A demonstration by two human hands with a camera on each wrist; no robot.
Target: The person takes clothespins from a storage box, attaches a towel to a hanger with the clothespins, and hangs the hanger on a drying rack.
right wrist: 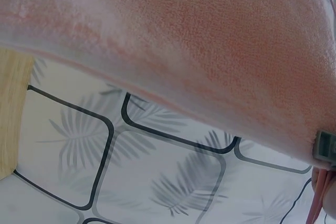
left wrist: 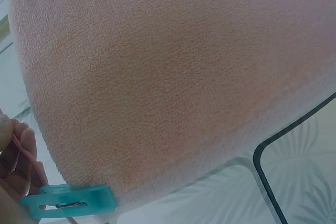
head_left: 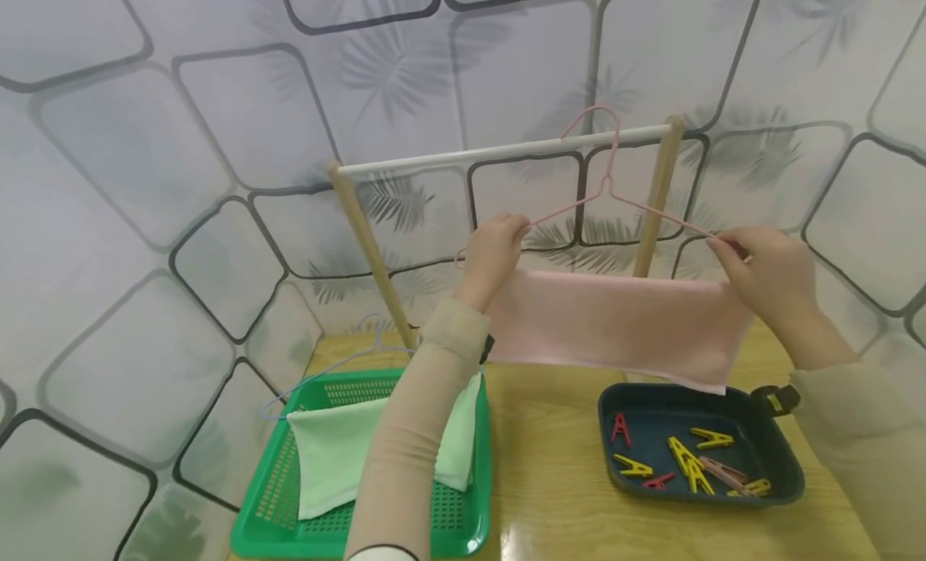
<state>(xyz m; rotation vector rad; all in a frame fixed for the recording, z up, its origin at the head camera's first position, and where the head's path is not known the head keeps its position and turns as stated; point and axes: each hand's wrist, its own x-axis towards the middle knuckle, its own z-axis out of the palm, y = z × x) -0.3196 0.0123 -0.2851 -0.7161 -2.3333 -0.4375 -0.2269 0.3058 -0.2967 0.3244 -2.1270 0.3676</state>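
A pink clothes hanger [head_left: 606, 175] is held up by both hands, its hook overlapping the white rod [head_left: 463, 155] in the head view. My left hand [head_left: 495, 247] grips the hanger's left part, and my right hand [head_left: 770, 268] pinches its right end. Below hangs a pink towel [head_left: 615, 324], spread wide between the hands. In the left wrist view a teal clothespin [left wrist: 100, 199] bites the towel's corner beside the left fingers [left wrist: 21, 153]. A dark grey clothespin [right wrist: 325, 147] sits at the other corner in the right wrist view, close to the right fingertips.
Wooden posts [head_left: 369, 251] carry the rod. A green basket [head_left: 481, 464] at left bears a light green towel [head_left: 333, 456] and a blue hanger [head_left: 325, 368]. At right, a dark blue tray [head_left: 615, 396] has several red, yellow and pink clothespins [head_left: 712, 439] in it.
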